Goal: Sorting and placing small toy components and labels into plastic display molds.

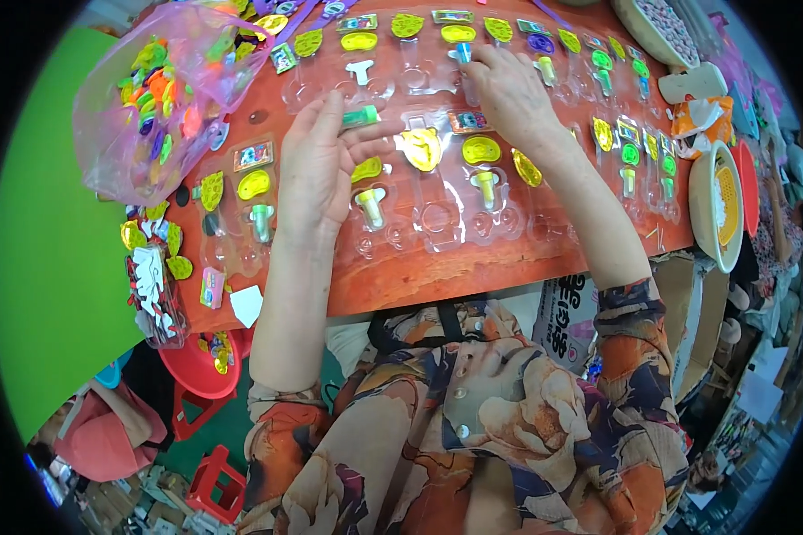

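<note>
My left hand (317, 165) is turned partly palm up, with a small green tube (360, 117) held between its thumb and fingers. Farther off to the right, the bent fingers of my right hand (511, 94) close on a small blue-and-white tube (463, 53) above a clear plastic tray (417, 78) in the far row. Closer to me, another clear tray (444, 223) holds a shiny yellow piece (421, 149). Yellow oval pieces (482, 150) and yellow tubes (485, 191) sit in neighbouring trays. My right fingertips are partly hidden behind the hand.
On the left lies a pink plastic bag (116, 134) of small coloured toys. A clear box of white pieces (152, 285) stands at the table's left edge, above a red basin (207, 370). Bowls (716, 209) line the right side of the red table (401, 283).
</note>
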Motion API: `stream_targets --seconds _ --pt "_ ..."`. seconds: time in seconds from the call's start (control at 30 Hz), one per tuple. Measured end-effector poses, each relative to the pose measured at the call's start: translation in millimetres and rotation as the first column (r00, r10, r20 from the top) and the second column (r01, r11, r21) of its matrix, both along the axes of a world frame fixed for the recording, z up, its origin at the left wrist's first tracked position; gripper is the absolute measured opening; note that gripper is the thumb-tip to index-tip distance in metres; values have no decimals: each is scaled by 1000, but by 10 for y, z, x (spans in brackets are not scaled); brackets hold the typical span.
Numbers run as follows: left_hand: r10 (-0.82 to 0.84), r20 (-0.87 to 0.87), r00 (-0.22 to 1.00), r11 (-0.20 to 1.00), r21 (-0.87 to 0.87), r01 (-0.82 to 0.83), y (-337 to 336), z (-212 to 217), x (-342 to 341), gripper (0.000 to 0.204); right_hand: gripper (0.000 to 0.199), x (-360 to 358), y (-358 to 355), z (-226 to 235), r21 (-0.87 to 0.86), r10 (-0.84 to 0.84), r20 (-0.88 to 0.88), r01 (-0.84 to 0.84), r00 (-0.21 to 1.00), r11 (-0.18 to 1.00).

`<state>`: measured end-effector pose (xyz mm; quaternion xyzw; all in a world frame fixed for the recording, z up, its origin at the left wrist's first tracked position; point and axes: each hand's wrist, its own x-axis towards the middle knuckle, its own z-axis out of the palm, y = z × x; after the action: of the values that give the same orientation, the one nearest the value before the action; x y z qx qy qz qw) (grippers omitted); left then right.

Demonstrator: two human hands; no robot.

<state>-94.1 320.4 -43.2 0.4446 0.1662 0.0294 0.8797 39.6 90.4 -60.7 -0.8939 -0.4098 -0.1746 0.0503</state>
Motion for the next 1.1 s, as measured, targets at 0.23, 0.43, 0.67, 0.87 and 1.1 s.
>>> stream_targets --seconds 0.23,0.43,0.67,0.87,1.1 --pt "44 -35 998 994 97 -40 -178 53 -32 45 28 -591 521 382 608 456 -616 20 642 794" --pt "35 28 999 999 -3 -34 -247 28 -109 48 27 -555 708 365 648 533 -751 280 390 709" --pt "183 27 983 955 234 -184 -265 173 -281 55 33 7 956 444 507 272 -765 285 583 814" --pt "-88 302 949 78 952 -296 -667 -22 -808 38 25 282 1263 12 457 180 -493 77 851 886" --pt "-378 253 891 -97 946 -310 -776 -242 -1202 44 21 196 1271 -124 339 143 -149 -85 979 937"
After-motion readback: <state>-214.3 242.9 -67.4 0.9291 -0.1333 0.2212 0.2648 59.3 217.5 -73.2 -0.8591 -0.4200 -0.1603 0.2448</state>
